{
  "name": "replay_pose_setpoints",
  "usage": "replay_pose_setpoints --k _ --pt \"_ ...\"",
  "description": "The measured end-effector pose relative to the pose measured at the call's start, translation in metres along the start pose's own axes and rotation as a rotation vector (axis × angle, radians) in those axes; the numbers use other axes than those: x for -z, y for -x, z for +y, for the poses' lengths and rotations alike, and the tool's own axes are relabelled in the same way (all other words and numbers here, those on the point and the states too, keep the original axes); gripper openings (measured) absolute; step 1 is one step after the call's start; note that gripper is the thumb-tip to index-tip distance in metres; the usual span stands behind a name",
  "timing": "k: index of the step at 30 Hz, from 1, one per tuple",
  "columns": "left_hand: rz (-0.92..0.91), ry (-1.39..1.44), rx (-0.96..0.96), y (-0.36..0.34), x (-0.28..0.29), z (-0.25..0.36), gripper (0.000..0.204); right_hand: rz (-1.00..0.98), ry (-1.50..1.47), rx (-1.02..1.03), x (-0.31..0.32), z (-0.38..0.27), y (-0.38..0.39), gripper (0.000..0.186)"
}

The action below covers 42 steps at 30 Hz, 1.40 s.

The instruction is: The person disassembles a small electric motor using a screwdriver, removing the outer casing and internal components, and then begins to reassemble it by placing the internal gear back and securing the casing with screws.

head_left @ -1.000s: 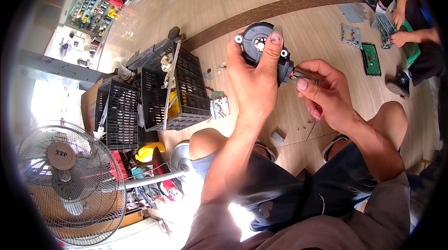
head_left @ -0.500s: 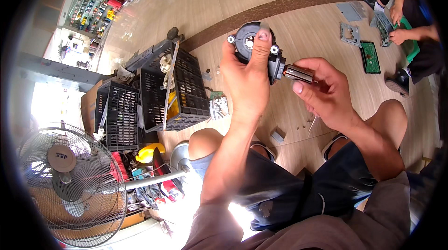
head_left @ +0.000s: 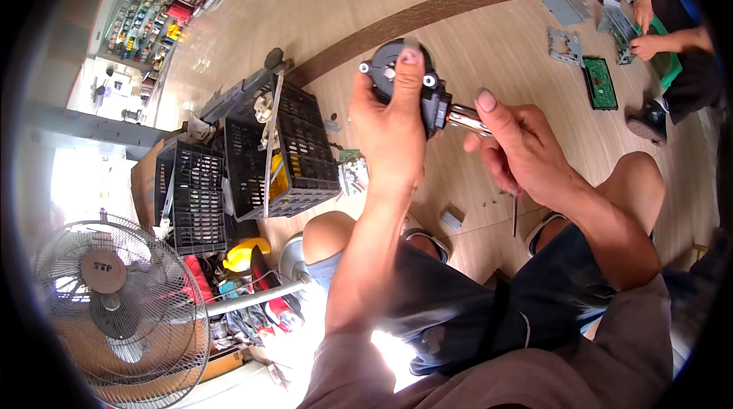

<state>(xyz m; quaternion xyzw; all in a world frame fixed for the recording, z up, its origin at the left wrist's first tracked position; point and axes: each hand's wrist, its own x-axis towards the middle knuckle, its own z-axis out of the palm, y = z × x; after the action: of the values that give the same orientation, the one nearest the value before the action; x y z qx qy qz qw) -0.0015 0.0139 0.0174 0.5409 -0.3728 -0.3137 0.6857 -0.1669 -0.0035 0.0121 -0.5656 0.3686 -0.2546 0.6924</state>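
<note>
My left hand [head_left: 388, 126] grips a black round plastic housing [head_left: 429, 107], thumb laid across its face. Two pale metal bushings sit at the housing's rim. From its right side sticks out a shiny metal cylinder [head_left: 467, 119] with a coppery tint at the inner end. At the cylinder's outer end is my right hand [head_left: 531, 153], its thumb along the top and fingers curled below. A thin dark rod [head_left: 515, 216] points down from under my right hand; its upper end is hidden by the fingers.
Black plastic crates [head_left: 305, 142] stand at the left, with a standing fan [head_left: 114, 302] nearer. A small grey box [head_left: 451, 217] lies on the floor. At the far right, another person's hands hold a metal frame [head_left: 622, 31] beside a green circuit board [head_left: 600, 84].
Both hands have shifted slightly left with the housing. My right thumb has moved up along the cylinder, and the thin rod below that hand now hangs more upright.
</note>
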Motion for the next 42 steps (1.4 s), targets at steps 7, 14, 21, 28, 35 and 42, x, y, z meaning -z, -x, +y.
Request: replay_pose_setpoints --k 7,14,21,28,35,42 --pt "0.026 -0.009 -0.014 -0.005 0.001 -0.002 0.035 -0.165 -0.246 -0.058 0.008 0.005 -0.004 0.061" --pt "-0.004 -0.025 0.016 -0.004 -0.003 -0.004 0.035 0.267 0.642 0.914 0.008 0.03 -0.014 0.025" --pt "0.003 0.047 0.11 -0.005 -0.002 -0.004 0.034 0.26 0.485 0.87 0.0 0.011 -0.006 0.028" --pt "0.012 0.016 0.021 -0.004 -0.004 -0.007 0.032 0.079 0.127 0.207 -0.001 0.009 -0.005 0.028" --pt "0.032 0.051 0.045 -0.002 -0.009 -0.006 0.033 0.235 0.216 0.627 -0.005 0.014 -0.007 0.023" --pt "0.061 0.009 -0.022 0.001 -0.009 -0.007 0.032 0.177 0.247 0.589 -0.002 0.023 -0.011 0.036"
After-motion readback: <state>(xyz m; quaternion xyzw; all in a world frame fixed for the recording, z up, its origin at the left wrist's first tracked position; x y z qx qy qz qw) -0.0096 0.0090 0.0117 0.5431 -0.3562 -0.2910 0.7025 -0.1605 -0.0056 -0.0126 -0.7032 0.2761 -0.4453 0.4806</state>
